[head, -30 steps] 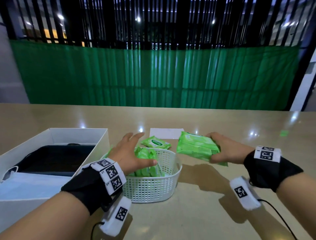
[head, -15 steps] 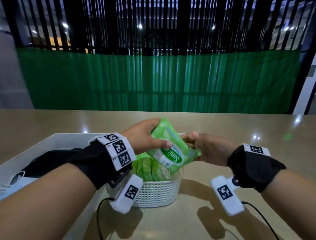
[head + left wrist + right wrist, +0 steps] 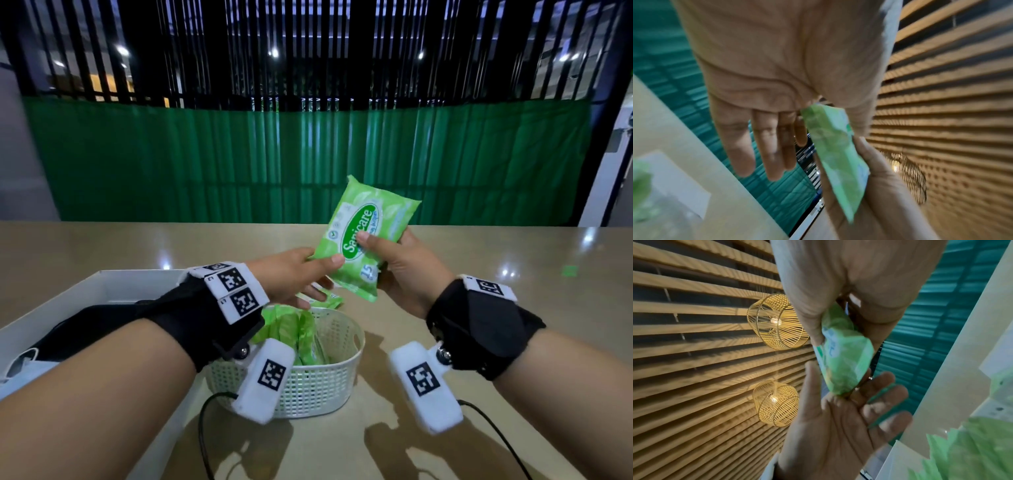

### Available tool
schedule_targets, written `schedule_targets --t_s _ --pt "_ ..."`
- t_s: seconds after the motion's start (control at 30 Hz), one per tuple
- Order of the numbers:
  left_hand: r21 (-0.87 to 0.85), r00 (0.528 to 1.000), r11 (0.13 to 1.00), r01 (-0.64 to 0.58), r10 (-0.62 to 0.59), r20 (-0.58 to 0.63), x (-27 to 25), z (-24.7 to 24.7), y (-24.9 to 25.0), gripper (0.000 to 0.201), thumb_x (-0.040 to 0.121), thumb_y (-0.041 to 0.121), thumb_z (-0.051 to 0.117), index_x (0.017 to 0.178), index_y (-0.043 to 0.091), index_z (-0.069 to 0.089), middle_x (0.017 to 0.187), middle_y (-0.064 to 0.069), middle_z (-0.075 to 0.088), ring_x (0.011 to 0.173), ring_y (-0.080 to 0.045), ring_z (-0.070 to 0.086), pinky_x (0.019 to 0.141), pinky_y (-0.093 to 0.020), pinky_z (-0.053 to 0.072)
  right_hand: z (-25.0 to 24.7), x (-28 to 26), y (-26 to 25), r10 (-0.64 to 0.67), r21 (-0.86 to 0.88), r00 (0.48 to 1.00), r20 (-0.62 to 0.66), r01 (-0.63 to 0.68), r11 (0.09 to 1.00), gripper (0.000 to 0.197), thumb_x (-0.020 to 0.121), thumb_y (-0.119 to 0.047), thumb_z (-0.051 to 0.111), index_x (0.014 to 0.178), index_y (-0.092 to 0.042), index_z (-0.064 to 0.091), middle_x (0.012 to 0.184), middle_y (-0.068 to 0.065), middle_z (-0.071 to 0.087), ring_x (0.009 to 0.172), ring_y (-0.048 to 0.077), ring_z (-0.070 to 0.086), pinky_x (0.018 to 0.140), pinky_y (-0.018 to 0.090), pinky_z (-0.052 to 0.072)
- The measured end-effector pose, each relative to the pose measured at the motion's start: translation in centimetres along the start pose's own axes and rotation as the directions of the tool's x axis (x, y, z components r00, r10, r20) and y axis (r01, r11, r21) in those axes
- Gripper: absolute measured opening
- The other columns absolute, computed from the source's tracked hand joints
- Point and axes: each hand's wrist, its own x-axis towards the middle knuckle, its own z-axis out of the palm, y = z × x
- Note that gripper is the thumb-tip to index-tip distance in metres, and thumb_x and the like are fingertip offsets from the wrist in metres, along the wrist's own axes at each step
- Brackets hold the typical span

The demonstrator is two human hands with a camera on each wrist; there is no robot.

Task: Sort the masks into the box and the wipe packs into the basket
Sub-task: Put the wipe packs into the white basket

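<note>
Sanicare wipe pack [image 3: 364, 240] is held up in the air over the white mesh basket [image 3: 329, 380], label toward the head cam. Nearest: basket on the tan table [image 3: 513, 260] w/ several green wipe packs [image 3: 301, 337] standing inside; white box [image 3: 113, 286] just left of it, touching. Right hand [image 3: 407, 270] grips the pack, thumb on front. Left hand [image 3: 291, 274] pinches its lower-left edge w/ the thumb, other fingers straight. Beyond the basket, another wipe pack [image 3: 330, 298] lies on the table.
</note>
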Motion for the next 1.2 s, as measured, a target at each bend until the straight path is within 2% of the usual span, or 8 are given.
schedule_targets --t_s 0.13,0.23,0.4,0.57,0.77,0.9,1.1,1.2 --pt "-0.353 0.999 0.935 -0.032 0.022 -0.032 0.3 0.0 -0.3 0.032 0.094 0.025 0.054 0.119 0.006 0.048 0.102 -0.012 0.064 0.082 -0.022 0.064 0.071 -0.031 0.057 0.8 0.2 0.9 0.012 0.007 1.000 0.026 -0.012 1.000 0.033 0.090 -0.010 0.056 0.123 -0.003 0.055 0.115 0.015 0.068 0.099 0.028 0.067 0.084 0.039 0.056" --pt "-0.425 0.983 0.901 -0.087 0.009 -0.181 0.3 -1.3 -0.8 0.023 0.091 0.015 0.059 0.110 0.008 0.049 0.102 -0.013 0.065 0.075 -0.022 0.066 0.063 -0.033 0.059 -0.2 0.2 1.6 0.081 -0.188 0.996 0.024 -0.075 0.979 0.051 0.080 -0.043 0.057 0.123 -0.014 0.055 0.118 0.002 0.067 0.108 0.018 0.063 0.090 0.034 0.051" --pt "-0.176 0.919 0.984 0.013 -0.081 -0.386 0.6 -3.0 -2.2 0.030 0.081 0.016 0.072 0.100 0.017 0.049 0.099 -0.016 0.063 0.075 -0.029 0.066 0.064 -0.042 0.059 -3.5 -0.4 4.6 0.310 -0.472 0.933 -0.182 -0.360 0.805 0.045 0.097 -0.051 0.034 0.123 -0.017 0.047 0.114 0.001 0.057 0.098 0.011 0.055 0.096 0.035 0.040" --pt "0.228 0.970 0.969 0.096 -0.040 -0.240 0.6 -1.1 -2.3 0.018 0.083 0.018 0.069 0.091 0.019 0.052 0.073 -0.004 0.060 0.051 -0.013 0.058 0.042 -0.022 0.048 -3.0 -1.0 7.0 0.422 -0.624 0.901 -0.102 -0.388 0.678 0.024 0.101 -0.034 0.033 0.110 -0.023 0.052 0.126 0.003 0.056 0.115 0.017 0.052 0.106 0.041 0.039" --pt "0.677 0.991 0.724 0.130 -0.113 -0.069 1.9 2.0 -2.7 0.042 0.081 0.039 0.069 0.116 0.022 0.055 0.096 0.001 0.060 0.085 -0.018 0.059 0.071 -0.028 0.048 -3.3 0.0 10.4 0.436 -0.845 0.899 -0.025 -0.252 0.472 0.047 0.102 -0.028 0.030 0.149 -0.027 0.027 0.150 0.003 0.038 0.134 0.022 0.040 0.111 0.035 0.032" --pt "0.743 0.996 0.664 0.078 -0.087 -0.026 2.3 3.1 -4.2 0.065 0.084 0.056 0.057 0.137 0.024 0.039 0.128 -0.001 0.055 0.112 -0.019 0.055 0.083 -0.025 0.042 -3.9 -0.4 11.5 0.403 -0.764 0.915 -0.021 -0.274 0.584 0.047 0.102 -0.027 0.031 0.149 -0.031 0.023 0.149 0.003 0.039 0.133 0.023 0.041 0.111 0.037 0.033" --pt "0.889 0.998 0.454 0.061 -0.007 -0.065 0.9 0.8 -6.9 0.074 0.079 0.078 0.034 0.143 0.041 0.026 0.150 0.005 0.027 0.139 -0.020 0.022 0.112 -0.044 0.019 -4.1 -0.7 12.0 0.394 -0.714 0.919 -0.006 -0.280 0.641 0.044 0.102 -0.028 0.032 0.146 -0.032 0.029 0.146 0.001 0.044 0.131 0.021 0.044 0.110 0.041 0.036" --pt "0.829 0.986 0.535 0.162 -0.115 -0.119 0.4 0.0 -8.9 0.099 0.056 0.097 0.007 0.142 0.050 0.023 0.156 0.005 0.019 0.144 -0.021 0.014 0.116 -0.052 0.008 -3.8 -0.6 10.7 0.438 -0.703 0.899 -0.020 -0.324 0.633 0.032 0.102 -0.020 0.034 0.130 -0.022 0.048 0.118 0.007 0.061 0.106 0.024 0.060 0.091 0.036 0.052"
